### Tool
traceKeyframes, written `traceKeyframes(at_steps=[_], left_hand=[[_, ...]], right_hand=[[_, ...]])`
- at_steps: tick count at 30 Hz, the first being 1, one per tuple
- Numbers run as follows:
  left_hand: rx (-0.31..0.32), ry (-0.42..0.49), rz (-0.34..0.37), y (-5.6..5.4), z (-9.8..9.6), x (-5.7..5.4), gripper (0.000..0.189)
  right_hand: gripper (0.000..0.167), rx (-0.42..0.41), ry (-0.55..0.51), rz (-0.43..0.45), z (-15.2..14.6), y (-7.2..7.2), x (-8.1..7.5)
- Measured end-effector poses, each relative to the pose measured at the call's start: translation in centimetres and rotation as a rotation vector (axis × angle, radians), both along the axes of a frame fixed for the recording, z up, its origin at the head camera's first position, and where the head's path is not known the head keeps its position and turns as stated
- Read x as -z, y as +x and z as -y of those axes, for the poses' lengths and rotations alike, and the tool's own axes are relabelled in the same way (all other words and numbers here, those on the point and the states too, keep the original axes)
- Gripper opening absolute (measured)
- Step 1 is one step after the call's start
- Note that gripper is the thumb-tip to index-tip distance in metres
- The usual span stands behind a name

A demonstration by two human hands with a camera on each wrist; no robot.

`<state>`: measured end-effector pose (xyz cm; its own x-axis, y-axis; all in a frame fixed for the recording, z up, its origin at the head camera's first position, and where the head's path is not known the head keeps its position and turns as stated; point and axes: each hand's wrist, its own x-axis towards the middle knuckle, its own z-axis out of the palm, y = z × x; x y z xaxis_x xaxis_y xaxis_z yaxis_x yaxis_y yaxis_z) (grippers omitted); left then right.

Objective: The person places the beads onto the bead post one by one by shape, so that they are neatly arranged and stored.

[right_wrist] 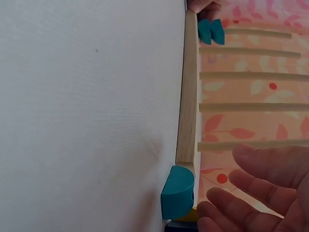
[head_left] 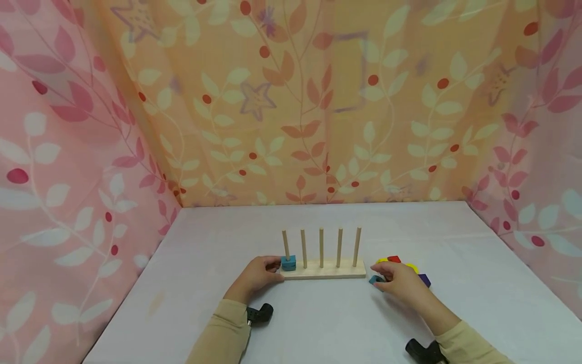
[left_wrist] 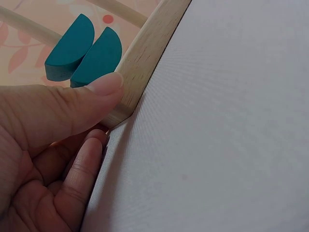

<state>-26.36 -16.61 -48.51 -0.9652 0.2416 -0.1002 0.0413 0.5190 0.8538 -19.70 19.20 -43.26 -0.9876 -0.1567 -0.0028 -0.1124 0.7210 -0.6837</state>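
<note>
A person's left hand (head_left: 258, 275) grips the left end of a pale wooden peg base (head_left: 327, 273) on a white-covered desk (head_left: 327, 323), thumb on its near side, beside two teal blocks (head_left: 288, 263) stacked on the leftmost of five upright pegs (head_left: 321, 247). At right, the right hand (head_left: 400, 283), thumb and fingers parted and gripping nothing, hovers beside a loose teal block (right_wrist: 177, 193) that lies just off the base's right end. On that hand's far side, partly hidden by it, sit yellow pieces (head_left: 412, 268), a red piece (head_left: 394, 259) and a dark blue piece (head_left: 425, 280). Floral cloth (head_left: 282, 151) hangs at the far side.
</note>
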Motion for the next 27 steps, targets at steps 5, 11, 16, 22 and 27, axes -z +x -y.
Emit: traceKeyframes(at_steps=[5, 11, 16, 22, 27], left_hand=[[0.005, 0.006, -0.002, 0.2, 0.1, 0.0, 0.052], [0.005, 0.013, -0.005, 0.0, 0.1, 0.2, 0.051], [0.016, 0.023, -0.018, -0.2, 0.2, 0.5, 0.050], [0.019, 0.035, -0.017, -0.1, -0.1, 0.6, 0.050], [0.018, 0.026, -0.034, -0.1, 0.1, 0.4, 0.050]], right_hand=[[0.035, 0.004, 0.005, 0.034, 0.1, 0.0, 0.3], [0.032, 0.004, 0.032, 0.038, 0.4, -0.2, 0.8], [0.030, -0.009, 0.063, 0.041, 0.5, -0.1, 1.2], [0.029, -0.019, 0.097, 0.060, 0.6, 0.0, 1.3], [0.029, -0.035, 0.171, 0.053, 0.8, -0.3, 1.5]])
